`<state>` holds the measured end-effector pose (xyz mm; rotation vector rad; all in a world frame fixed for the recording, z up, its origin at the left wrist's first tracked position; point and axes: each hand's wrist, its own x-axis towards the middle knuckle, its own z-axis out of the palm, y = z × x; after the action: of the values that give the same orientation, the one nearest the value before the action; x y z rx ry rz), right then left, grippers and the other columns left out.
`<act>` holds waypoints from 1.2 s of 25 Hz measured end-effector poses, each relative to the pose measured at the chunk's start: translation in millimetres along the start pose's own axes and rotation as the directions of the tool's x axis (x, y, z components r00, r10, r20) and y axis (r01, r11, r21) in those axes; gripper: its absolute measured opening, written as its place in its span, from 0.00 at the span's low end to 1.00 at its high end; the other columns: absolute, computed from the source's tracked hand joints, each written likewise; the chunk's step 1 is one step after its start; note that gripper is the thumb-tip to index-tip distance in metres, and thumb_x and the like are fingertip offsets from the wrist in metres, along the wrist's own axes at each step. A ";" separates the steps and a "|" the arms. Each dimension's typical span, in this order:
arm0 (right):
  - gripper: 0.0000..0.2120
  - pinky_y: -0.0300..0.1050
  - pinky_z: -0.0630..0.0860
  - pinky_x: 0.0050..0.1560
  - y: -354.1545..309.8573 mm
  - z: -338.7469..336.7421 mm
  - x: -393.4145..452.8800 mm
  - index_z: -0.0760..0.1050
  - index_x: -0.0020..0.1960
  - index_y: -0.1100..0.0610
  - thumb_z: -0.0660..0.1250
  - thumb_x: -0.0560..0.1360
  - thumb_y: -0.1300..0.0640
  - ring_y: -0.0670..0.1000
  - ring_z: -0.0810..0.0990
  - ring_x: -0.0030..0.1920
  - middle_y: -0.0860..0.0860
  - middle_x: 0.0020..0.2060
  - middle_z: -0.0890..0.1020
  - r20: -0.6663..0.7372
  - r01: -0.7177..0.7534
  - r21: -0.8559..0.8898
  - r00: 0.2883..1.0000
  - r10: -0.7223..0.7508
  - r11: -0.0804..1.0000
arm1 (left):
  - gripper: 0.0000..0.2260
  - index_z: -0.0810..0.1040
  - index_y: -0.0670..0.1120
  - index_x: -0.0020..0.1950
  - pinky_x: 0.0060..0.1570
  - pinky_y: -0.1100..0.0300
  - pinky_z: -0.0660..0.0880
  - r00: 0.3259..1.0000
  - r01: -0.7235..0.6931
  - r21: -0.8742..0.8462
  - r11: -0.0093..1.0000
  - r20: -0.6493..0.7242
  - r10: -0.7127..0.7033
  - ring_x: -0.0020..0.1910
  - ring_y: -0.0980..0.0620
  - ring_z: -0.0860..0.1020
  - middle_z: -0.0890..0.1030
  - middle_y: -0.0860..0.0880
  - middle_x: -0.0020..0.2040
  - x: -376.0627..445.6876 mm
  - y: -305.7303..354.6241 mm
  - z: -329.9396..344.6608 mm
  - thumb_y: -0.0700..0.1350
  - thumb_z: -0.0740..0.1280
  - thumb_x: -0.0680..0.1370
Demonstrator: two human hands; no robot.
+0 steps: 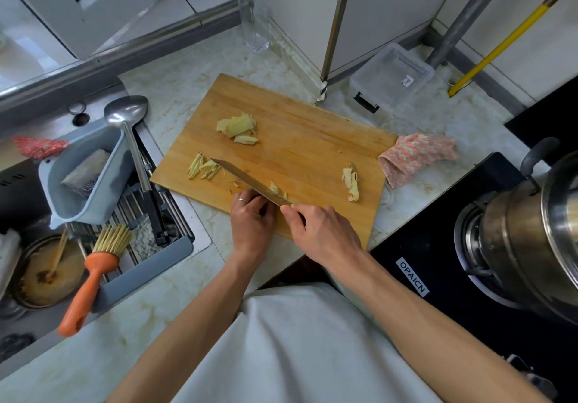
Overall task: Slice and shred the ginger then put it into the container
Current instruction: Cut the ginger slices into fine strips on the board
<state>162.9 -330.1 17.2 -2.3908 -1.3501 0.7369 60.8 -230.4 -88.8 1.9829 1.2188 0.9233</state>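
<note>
On the wooden cutting board (297, 152) lie a pile of ginger slices (239, 127) at the back, thin ginger shreds (203, 169) at the left edge and ginger peel scraps (351, 183) on the right. My right hand (322, 233) grips the handle of a knife (247, 182), whose blade points left toward the shreds. A few ginger bits (276, 189) cling to the blade. My left hand (252, 221), wearing a ring, rests with curled fingers against the blade near the handle. A clear plastic container (391, 79) stands behind the board at the right.
A sink (103, 221) at the left holds a grey basket, a ladle (131, 133), an orange brush (90, 280) and a dirty pot. An empty glass (255, 18) stands at the back. A pink cloth (416, 155) lies right of the board. The stove (438, 262) bears a steel pot (538, 230).
</note>
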 end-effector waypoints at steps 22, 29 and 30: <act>0.21 0.49 0.66 0.36 -4.5 -2.6 5.2 0.69 0.42 0.50 0.50 0.83 0.37 0.62 0.74 0.37 0.56 0.37 0.82 0.030 0.004 -0.018 1.000 -0.003 1.000 | 0.03 0.85 0.39 0.39 0.42 0.61 0.69 0.997 -0.048 -0.010 0.999 -0.064 0.047 0.45 0.51 0.72 0.82 0.45 0.43 -0.3 0.0 3.9 0.35 0.72 0.71; 0.24 0.49 0.67 0.35 -0.7 0.9 2.2 0.76 0.47 0.52 0.50 0.83 0.37 0.60 0.74 0.36 0.53 0.34 0.80 0.008 0.027 -0.008 1.000 -0.027 1.000 | 0.03 0.86 0.39 0.40 0.43 0.63 0.70 0.996 -0.049 -0.020 0.999 -0.071 0.047 0.45 0.48 0.74 0.83 0.45 0.43 0.0 -0.7 3.5 0.34 0.72 0.71; 0.24 0.48 0.66 0.35 -1.1 0.5 0.3 0.75 0.47 0.52 0.50 0.83 0.37 0.59 0.73 0.35 0.52 0.33 0.79 0.005 0.036 -0.020 0.999 -0.036 0.999 | 0.03 0.86 0.39 0.40 0.44 0.63 0.70 0.997 -0.041 -0.025 0.999 -0.070 0.039 0.45 0.48 0.73 0.83 0.44 0.43 0.2 -0.5 3.6 0.33 0.72 0.70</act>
<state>162.0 -329.3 17.3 -2.3752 -1.4047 0.7237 63.5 -230.6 -91.1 1.9755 1.2028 1.0302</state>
